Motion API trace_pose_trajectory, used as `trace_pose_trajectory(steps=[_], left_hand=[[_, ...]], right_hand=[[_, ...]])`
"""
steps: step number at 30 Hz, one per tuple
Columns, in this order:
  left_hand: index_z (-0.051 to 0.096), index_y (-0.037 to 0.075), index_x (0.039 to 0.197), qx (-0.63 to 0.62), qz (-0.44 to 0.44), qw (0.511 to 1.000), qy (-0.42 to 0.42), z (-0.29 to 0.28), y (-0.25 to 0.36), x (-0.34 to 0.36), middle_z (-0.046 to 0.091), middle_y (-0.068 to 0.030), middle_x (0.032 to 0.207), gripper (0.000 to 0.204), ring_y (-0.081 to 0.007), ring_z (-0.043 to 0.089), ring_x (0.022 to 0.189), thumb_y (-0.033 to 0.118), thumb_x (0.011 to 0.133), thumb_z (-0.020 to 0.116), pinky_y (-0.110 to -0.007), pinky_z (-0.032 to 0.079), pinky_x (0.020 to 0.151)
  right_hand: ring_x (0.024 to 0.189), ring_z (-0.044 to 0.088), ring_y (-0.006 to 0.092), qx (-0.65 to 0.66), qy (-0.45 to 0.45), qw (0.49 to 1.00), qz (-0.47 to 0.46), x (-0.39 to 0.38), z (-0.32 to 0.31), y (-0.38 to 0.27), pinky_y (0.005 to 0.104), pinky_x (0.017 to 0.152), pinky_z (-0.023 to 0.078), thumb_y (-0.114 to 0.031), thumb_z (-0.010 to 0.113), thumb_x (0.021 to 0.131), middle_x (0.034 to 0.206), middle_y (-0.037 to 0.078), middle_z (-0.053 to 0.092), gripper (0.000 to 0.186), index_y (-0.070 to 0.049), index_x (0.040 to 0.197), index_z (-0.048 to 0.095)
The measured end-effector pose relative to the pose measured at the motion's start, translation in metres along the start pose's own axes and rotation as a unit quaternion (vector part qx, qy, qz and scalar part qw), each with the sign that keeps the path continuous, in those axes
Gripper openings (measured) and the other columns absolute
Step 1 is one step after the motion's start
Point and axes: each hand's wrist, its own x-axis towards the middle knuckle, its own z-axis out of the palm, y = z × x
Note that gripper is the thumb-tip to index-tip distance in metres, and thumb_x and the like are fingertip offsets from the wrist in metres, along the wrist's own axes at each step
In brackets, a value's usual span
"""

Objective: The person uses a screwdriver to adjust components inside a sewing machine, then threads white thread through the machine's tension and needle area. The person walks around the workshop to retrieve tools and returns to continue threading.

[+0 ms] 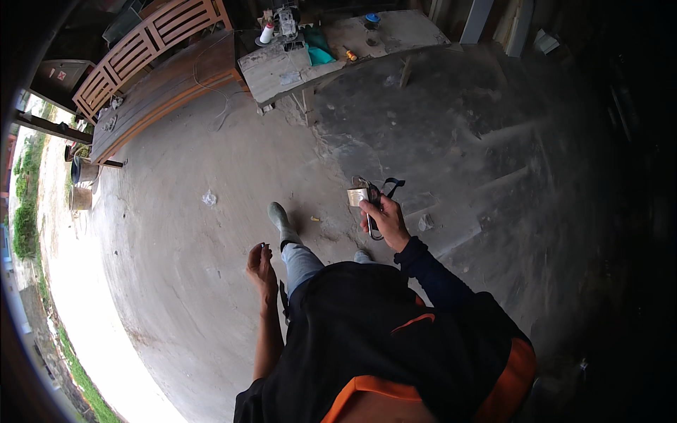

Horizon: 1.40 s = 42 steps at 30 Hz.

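Observation:
My right hand [384, 218] is closed around a brass-coloured padlock [357, 197], held out in front of my body above the floor. A black strap [395, 186] sticks out past the fingers, and a thin metal loop [376, 237] hangs below them; whether these are joined to the padlock I cannot tell. Lower and to the left, my left hand [261, 268] is raised beside my leg, fingertips pinched together. Something tiny and dark shows at their tips, too small to name.
A wooden bench [169, 77] stands far left. Beside it, a low worktable [402, 35] carries a machine, a white bottle, green cloth and a blue-lidded jar. Crumpled scraps [209, 198] lie on the concrete floor [176, 268]. Buckets [83, 170] stand near the bright opening at left.

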Motion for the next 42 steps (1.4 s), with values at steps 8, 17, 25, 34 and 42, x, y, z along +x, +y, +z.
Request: trace_pose_trajectory(steps=[8,17,25,34,42], left_hand=[[0.064,-0.003,0.105,0.164,0.083,0.962,-0.203,0.119,0.113,0.324,0.068,-0.011,0.09,0.027,-0.0155,0.062,0.084,0.02,0.091,0.06,-0.029,0.048,0.077],[0.069,0.0,0.1,0.063,0.089,0.959,-0.263,0.317,0.101,0.619,0.067,-0.0078,0.095,0.025,-0.0113,0.057,0.087,0.021,0.086,0.07,-0.026,0.045,0.079],[0.072,0.006,0.097,0.103,0.197,0.931,-0.29,0.427,0.047,0.743,0.062,-0.0067,0.09,0.021,-0.0148,0.057,0.082,0.02,0.082,0.073,-0.028,0.045,0.076],[0.073,0.008,0.093,0.148,0.323,0.848,-0.393,0.448,0.039,0.79,0.06,-0.0063,0.083,0.017,-0.0171,0.057,0.079,0.018,0.078,0.075,-0.028,0.045,0.074],[0.073,0.01,0.09,0.164,0.382,0.803,-0.427,0.455,0.039,0.797,0.058,-0.0073,0.084,0.016,-0.0205,0.055,0.074,0.019,0.078,0.075,-0.031,0.045,0.069]], right_hand=[[0.057,0.06,0.0123,0.05,0.174,0.981,0.07,0.157,0.1,-0.013,0.0257,0.049,0.05,-0.024,0.063,0.089,0.076,0.004,0.058,0.024,-0.002,0.095,0.057],[0.055,0.059,0.011,0.113,0.222,0.965,0.083,0.368,0.154,-0.013,0.0258,0.049,0.049,-0.02,0.062,0.09,0.077,0.004,0.058,0.019,-0.002,0.095,0.057],[0.056,0.059,0.0115,0.16,0.29,0.938,0.106,0.508,0.173,-0.017,0.0264,0.049,0.049,-0.018,0.061,0.09,0.076,0.004,0.057,0.016,-0.005,0.098,0.057],[0.057,0.059,0.0097,0.182,0.334,0.921,0.079,0.56,0.207,-0.016,0.0251,0.05,0.049,-0.016,0.063,0.09,0.077,0.003,0.058,0.017,-0.003,0.098,0.058],[0.058,0.061,0.0125,0.189,0.361,0.913,0.025,0.593,0.247,-0.015,0.0269,0.048,0.051,-0.016,0.062,0.09,0.078,0.005,0.059,0.016,-0.003,0.099,0.058]])
